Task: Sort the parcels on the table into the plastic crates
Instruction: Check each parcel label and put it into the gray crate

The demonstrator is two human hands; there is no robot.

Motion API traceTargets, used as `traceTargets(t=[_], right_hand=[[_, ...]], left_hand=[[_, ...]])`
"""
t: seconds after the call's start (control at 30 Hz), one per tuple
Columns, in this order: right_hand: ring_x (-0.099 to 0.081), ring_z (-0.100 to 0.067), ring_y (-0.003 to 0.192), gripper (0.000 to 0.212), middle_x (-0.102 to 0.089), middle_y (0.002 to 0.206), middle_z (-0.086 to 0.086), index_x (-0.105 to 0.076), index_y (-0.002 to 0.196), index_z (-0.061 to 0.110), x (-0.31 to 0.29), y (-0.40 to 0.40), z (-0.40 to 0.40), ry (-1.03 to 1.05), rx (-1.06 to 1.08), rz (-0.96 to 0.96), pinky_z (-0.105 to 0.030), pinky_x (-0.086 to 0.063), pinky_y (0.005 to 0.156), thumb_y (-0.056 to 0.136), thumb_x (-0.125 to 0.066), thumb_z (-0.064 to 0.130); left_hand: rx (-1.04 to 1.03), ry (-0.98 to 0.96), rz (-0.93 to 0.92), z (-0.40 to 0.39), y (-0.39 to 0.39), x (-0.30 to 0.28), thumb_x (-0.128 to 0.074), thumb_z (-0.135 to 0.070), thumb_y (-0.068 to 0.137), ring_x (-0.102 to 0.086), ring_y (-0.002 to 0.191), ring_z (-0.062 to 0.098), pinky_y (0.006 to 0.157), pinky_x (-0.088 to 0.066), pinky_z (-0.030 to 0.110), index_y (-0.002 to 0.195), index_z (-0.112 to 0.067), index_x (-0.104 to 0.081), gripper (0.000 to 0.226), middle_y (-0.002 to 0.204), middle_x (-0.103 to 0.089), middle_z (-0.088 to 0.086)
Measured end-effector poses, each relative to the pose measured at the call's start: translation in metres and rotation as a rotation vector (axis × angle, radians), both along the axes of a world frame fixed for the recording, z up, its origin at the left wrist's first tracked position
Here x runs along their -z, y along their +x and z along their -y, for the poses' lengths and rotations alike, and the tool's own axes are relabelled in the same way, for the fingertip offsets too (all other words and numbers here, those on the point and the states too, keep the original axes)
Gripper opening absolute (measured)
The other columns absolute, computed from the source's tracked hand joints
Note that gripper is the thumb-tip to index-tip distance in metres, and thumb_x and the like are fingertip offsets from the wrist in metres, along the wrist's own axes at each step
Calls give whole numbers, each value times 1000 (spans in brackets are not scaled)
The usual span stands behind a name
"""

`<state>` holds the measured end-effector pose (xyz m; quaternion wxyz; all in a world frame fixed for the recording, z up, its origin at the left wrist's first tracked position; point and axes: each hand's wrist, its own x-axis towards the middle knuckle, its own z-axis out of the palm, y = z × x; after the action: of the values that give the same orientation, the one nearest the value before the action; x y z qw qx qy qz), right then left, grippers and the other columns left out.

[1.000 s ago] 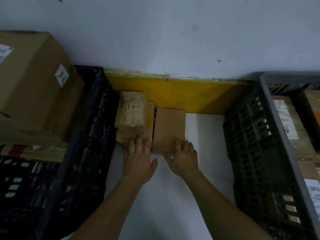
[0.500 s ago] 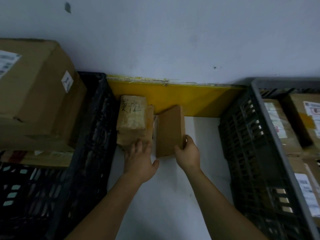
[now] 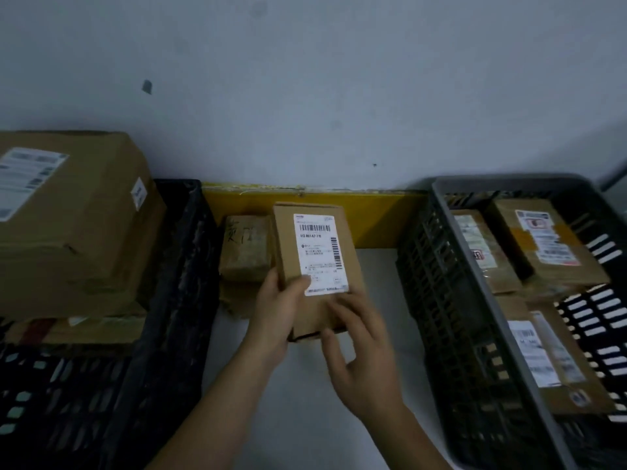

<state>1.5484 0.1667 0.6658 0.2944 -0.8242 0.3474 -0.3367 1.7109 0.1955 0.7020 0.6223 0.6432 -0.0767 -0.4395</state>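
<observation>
A small brown cardboard parcel with a white barcode label facing me is lifted above the white table. My left hand grips its lower left edge, thumb on the label. My right hand touches its lower right end with fingers spread. Behind it on the table, a taped brown parcel with handwriting sits on top of another flat parcel. A black plastic crate stands to the left and a grey plastic crate to the right.
A large cardboard box sits in the left crate on top of flatter parcels. The grey crate holds several labelled parcels. A yellow board runs along the wall behind the table.
The small parcel was flat on the table; it was tipped up, lifted and turned so its label faces me. My left hand moved from the taped parcel onto it.
</observation>
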Motion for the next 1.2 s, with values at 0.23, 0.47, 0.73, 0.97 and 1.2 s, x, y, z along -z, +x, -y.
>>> traceTargets(t=[0.23, 0.47, 0.73, 0.97, 1.2], right_hand=[[-35, 9, 141, 78, -31, 161, 23, -16, 170, 38, -28, -14, 12, 316, 112, -10, -17, -38, 107, 106, -59, 47], [-45, 26, 119, 68, -44, 143, 24, -25, 168, 42, -51, -35, 20, 262, 116, -52, -9, -46, 93, 109, -56, 41], [-47, 14, 131, 59, -47, 153, 14, -36, 162, 47, -101, -118, 37, 103, 232, -43, -26, -55, 102, 110, -56, 28], [-59, -17, 125, 58, -45, 148, 11, -32, 161, 53, -119, -219, 53, 49, 441, -122, -45, -60, 96, 110, -52, 35], [-56, -19, 111, 57, -48, 148, -3, -30, 164, 48, -113, -342, 110, 112, 562, -243, -38, -50, 88, 113, -48, 30]], left_hand=[[100, -91, -29, -14, -9, -21, -62, -22, 104, -75, 115, 28, 103, -57, 60, 139, -35, -65, 37, 125, -79, -2], [155, -50, 236, -13, -22, -39, -62, -24, 104, -74, 96, 4, 79, -58, 31, 120, -43, -67, 25, 112, -78, -18], [453, -105, 551, 23, -68, -48, -61, -43, 106, -64, 102, -16, 69, -54, 11, 159, -50, -21, 66, 129, -58, -32], [569, -113, 905, 44, -146, -56, -48, -69, 101, -14, 163, 16, 124, -25, 37, 171, -34, -1, 91, 179, -7, -6], [643, 85, 1285, 75, -223, -45, -34, -75, 102, 8, 165, 24, 133, -6, 51, 170, -33, 7, 90, 179, 10, 0]])
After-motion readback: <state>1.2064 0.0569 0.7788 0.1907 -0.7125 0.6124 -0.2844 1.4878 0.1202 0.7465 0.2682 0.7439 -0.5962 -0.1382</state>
